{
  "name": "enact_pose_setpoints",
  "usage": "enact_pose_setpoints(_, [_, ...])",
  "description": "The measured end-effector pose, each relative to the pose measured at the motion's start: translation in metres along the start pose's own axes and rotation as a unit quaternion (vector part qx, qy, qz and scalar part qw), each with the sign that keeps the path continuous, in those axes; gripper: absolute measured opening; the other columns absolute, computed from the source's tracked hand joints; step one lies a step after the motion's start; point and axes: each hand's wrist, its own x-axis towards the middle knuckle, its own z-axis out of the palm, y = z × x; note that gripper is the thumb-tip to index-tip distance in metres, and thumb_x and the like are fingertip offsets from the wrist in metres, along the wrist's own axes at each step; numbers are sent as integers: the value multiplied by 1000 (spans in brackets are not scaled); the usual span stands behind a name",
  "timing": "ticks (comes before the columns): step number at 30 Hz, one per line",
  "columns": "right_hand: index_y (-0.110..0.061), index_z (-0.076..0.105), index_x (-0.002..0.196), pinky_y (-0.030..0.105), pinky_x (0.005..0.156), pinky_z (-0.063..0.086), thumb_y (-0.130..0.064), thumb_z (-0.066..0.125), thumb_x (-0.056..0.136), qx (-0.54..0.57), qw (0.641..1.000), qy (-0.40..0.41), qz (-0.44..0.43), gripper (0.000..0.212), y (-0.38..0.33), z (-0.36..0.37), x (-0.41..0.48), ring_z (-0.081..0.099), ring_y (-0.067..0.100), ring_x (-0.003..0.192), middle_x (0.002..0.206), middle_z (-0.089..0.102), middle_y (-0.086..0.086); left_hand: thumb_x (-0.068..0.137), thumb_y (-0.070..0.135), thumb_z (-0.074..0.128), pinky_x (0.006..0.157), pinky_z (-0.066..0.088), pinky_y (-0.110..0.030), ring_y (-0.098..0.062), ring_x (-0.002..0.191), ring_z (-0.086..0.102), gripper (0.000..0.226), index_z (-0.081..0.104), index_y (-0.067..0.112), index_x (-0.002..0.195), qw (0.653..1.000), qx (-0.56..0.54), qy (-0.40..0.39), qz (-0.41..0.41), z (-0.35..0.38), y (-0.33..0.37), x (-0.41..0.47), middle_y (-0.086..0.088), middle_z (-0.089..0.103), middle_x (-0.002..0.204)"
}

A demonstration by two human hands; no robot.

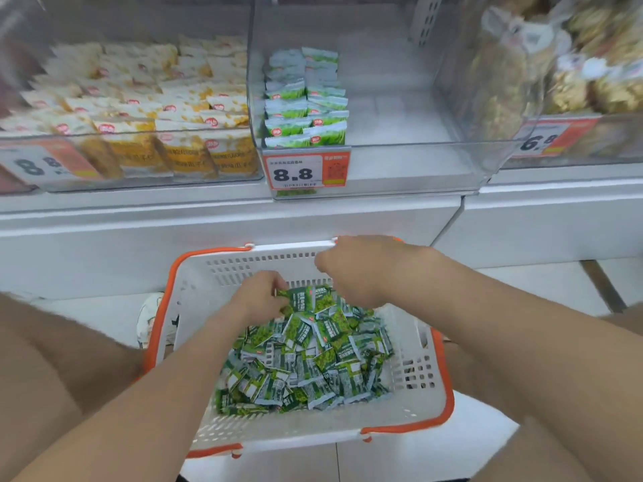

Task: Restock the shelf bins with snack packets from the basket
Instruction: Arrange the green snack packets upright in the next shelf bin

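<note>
Two hands: left hand (pixel 259 298) pinches green snack packets (pixel 300 300); right hand (pixel 351 273), fingers hidden. Clear plastic bin (pixel 400 160) half bare; orange price tag (pixel 306 172) reads 8.8.

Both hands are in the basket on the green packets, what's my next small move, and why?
Probably lift the left hand, whose grip pinches green packets, up to the middle bin. Its rows of matching packets fill only the left side. Whether the right hand holds any, I cannot tell.

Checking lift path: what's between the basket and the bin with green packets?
Head view: just the white shelf front and the 8.8 price tag on the bin front.
</note>
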Motion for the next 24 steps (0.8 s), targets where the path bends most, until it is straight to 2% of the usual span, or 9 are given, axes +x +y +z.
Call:
enact_pose_setpoints(1, [-17,52,99,33,58,43,-16,53,101,4,1000,18,20,2,5,-8,-6,59,29,83,97,52,6,97,9,71,71,62,-36,-23,81,76,15,62,15,107,999,-41,-11,10,-12,14,-7,-9,63,109])
enact_pose_setpoints(4, [-17,46,88,40,79,52,-30,55,102,5,999,24,45,22,19,-31,-24,59,33,101,107,55,8,98,1,68,81,63,-36,-24,82,78,16,58,11,107,987,-133,-82,42,-48,59,-34,-9,64,100])
enact_pose_setpoints(6, [-13,56,103,40,90,51,-44,57,100,15,998,31,53,31,25,-48,-38,57,33,113,116,60,9,99,-2,64,91,62,-38,-29,88,78,16,54,7,109,973,-179,-130,61,-73,89,-54,-13,65,98])
enact_pose_setpoints(9, [-21,60,132,39,93,52,-58,68,89,105,989,81,59,57,32,-73,-56,59,23,106,117,68,1,102,-5,58,92,62,-37,-36,98,77,17,48,4,113,951,-250,-156,93,-104,130,-86,-26,66,108])
enact_pose_setpoints(13, [-33,55,133,31,87,48,-55,79,81,231,950,203,52,61,35,-96,-66,58,14,102,112,63,-6,103,-8,53,90,62,-36,-36,99,76,19,46,5,116,929,-303,-146,155,-137,163,-123,-13,58,96])
enact_pose_setpoints(18, [-32,65,117,31,76,52,-40,84,80,380,856,343,69,42,35,-104,-57,66,16,85,95,72,-4,99,-8,60,86,64,-38,-33,89,78,19,51,8,104,910,-361,-45,200,-162,182,-134,-11,74,82])
enact_pose_setpoints(20, [-32,67,111,34,79,55,-34,85,80,404,822,392,89,36,36,-107,-54,68,18,86,94,73,-3,97,-2,67,75,65,-36,-30,82,78,15,58,6,107,920,-313,29,234,-167,190,-133,-20,75,92])
enact_pose_setpoints(22, [-30,69,110,40,81,60,-25,84,82,458,785,410,70,32,39,-111,-52,72,19,84,93,76,-4,96,9,72,63,63,-39,-29,72,77,15,65,16,107,927,-236,117,267,-169,192,-126,-12,76,91])
enact_pose_setpoints(24, [-27,71,115,47,84,62,-16,81,87,529,753,390,25,31,41,-113,-51,75,21,84,98,78,-3,93,21,77,63,59,-40,-24,64,71,17,67,32,102,919,-181,200,288,-169,189,-115,2,75,88])
